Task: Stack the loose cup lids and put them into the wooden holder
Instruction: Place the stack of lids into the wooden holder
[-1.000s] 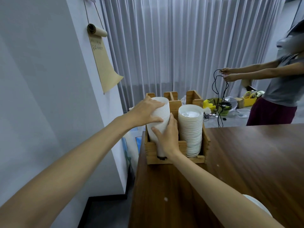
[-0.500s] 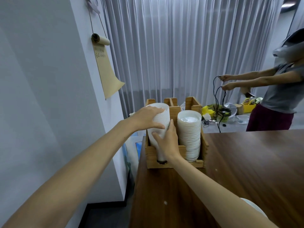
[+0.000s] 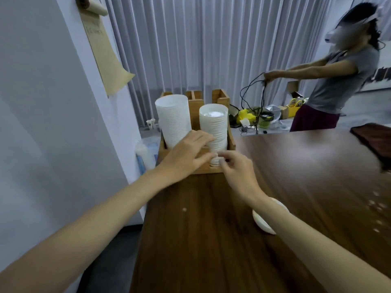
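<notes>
One wooden holder (image 3: 231,142) stood at the counter's (image 3: 207,246) far left corner, with two upright stacks in it: the left stack (image 3: 172,121) and the right stack (image 3: 213,123). One loose lid (image 3: 261,224) lay nearer, partly under the right forearm. The left hand (image 3: 186,153) lay flat-fingered on the holder's front, touching the right stack. The right hand (image 3: 237,170) curled at that stack's base; blur hid whether it pinched.

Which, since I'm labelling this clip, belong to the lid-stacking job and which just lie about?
Job: left lid stack, right lid stack, wooden holder, loose lid, left hand, right hand.
Lying about: paper roll, yellow bag, dark cloth.
</notes>
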